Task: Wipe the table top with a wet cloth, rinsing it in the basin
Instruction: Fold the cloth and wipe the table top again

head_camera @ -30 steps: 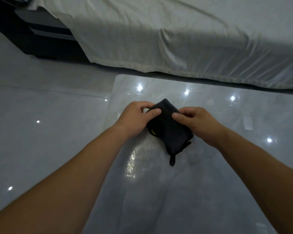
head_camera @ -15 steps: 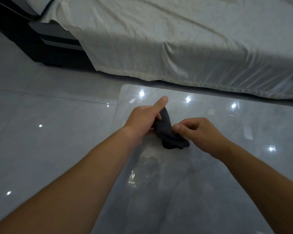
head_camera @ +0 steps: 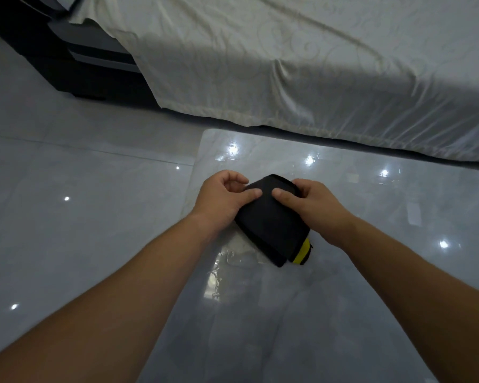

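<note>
Though folded, black cloth (head_camera: 271, 219), yellow-edged.

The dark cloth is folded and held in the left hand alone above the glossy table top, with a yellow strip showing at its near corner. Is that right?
Not quite: the head view shows both hands on the dark cloth, the left hand and the right hand, thumbs pressed on top. The rest holds: folded, above the glossy table top, yellow strip at its near corner.

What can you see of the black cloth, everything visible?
The black folded cloth looks like soft, matte fabric, folded into a thick rounded-corner pad, with a yellow strip showing at its near right corner. It lies tilted over the glossy grey table top, above a wet smear. Both hands pinch its far half: left hand on its left edge, right hand on its right. Whether it is wet cannot be told.
</note>
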`<state>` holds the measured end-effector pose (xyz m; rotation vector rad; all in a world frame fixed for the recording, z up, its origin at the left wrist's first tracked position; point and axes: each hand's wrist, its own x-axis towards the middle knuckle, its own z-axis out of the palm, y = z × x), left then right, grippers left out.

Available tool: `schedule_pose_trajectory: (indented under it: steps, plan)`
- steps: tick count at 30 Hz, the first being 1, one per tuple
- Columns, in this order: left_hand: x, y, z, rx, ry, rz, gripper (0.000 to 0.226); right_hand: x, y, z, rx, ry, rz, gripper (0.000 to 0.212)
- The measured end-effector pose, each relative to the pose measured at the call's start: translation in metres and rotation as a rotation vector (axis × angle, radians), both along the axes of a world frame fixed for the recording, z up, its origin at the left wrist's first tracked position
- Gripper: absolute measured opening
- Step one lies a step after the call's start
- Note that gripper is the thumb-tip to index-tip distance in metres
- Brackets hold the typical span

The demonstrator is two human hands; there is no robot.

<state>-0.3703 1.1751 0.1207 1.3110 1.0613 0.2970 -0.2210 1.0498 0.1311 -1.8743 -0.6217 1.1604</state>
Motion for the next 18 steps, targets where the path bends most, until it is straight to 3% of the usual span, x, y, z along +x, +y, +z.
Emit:
schedule_pose_trajectory:
  steps: [6,10,14,16,18]
  plan:
    - [0.001,0.02,-0.018,0.435,0.177,-0.009,0.024,-0.01,0.03,-0.019,-0.046,-0.362,-0.131,0.033]
    - [-0.012,0.027,-0.031,0.716,0.349,-0.204,0.037,-0.027,0.025,-0.031,0.04,-0.974,0.291,0.052]
    - [-0.035,0.022,-0.042,0.755,0.448,-0.354,0.053,-0.044,0.016,-0.052,0.001,-1.017,0.733,0.064]
    - [-0.046,0.014,-0.046,0.791,0.458,-0.39,0.064,-0.039,0.019,-0.064,-0.023,-1.104,0.795,0.062]
    - [-0.054,0.007,-0.048,0.842,0.465,-0.421,0.073,-0.019,0.036,-0.069,-0.079,-1.152,0.705,0.063]
